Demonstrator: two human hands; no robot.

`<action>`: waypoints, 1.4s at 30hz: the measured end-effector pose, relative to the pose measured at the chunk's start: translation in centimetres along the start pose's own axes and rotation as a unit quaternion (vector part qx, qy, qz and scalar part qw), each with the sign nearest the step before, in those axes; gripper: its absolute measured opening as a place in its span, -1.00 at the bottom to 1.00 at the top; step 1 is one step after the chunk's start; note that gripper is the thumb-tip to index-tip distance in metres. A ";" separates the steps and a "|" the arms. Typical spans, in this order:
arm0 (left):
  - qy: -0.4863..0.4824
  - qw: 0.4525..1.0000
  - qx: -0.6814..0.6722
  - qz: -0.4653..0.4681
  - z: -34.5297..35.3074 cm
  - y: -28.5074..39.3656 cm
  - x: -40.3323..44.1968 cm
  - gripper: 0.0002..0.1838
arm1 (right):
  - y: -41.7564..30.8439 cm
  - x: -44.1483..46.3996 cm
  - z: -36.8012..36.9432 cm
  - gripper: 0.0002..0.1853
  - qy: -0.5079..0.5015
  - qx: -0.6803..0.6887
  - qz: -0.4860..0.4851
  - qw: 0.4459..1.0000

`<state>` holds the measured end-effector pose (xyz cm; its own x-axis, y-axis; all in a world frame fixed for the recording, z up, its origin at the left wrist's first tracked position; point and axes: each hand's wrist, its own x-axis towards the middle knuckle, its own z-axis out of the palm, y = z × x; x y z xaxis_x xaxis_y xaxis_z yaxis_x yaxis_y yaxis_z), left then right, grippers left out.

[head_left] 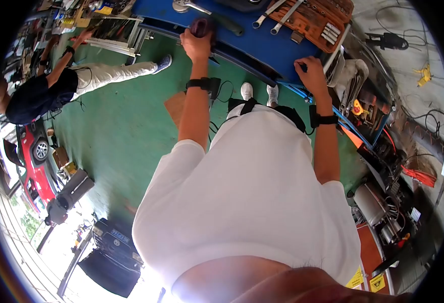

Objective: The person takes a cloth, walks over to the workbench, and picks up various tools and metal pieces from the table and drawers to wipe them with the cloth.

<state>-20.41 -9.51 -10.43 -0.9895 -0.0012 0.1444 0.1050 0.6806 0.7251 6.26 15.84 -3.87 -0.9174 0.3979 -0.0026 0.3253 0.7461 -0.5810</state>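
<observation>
Before us is the counter (262,54). On its right part sits the socket case (328,22), with two wrenches (284,19) at its left side. Left of them lies the handled tool (229,25), and farther left, the ratchet (196,6). We have the rounded object (200,28) near the counter's closest edge, under our left hand (196,44). Left of the counter is the tool tray (113,36); the cardboard (174,107) is on the floor (116,131) at our left, the car (36,156) well beyond it.
</observation>
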 end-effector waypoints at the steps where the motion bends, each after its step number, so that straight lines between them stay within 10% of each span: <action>1: -0.007 1.000 -0.002 0.005 0.6 -0.8 0.8 -0.34 | -0.4 -0.2 -0.6 -0.82 -0.008 0.013 -0.022 1.000; 8: 0.114 0.991 0.067 0.030 1.9 -3.8 7.4 -0.34 | 0.0 -6.1 -3.5 -0.77 -0.029 0.178 0.066 0.981; 16: 0.124 0.985 0.112 0.042 1.4 -3.3 5.3 -0.13 | 3.2 -14.9 -3.8 -0.70 -0.134 0.069 0.175 0.973; 36: 0.103 0.995 -0.009 0.012 -1.9 10.0 -19.8 -0.42 | 15.2 -17.0 -9.8 -0.48 -0.233 0.165 -0.002 0.958; 38: 0.048 0.986 -0.115 0.108 -1.0 13.9 -23.3 -0.55 | 15.9 -17.9 -11.8 -0.25 -0.264 0.249 0.080 0.928; 42: -0.277 0.913 -0.265 -0.142 2.7 18.7 -30.9 -0.43 | 13.5 -18.0 -14.2 -0.17 -0.195 0.316 0.009 0.929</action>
<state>11.89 5.26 -3.13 -0.8675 0.3477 -0.3559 -0.2757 0.2594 0.9256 30.47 26.31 -0.13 -0.9666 0.0913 -0.2394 0.2544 0.2310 -0.9391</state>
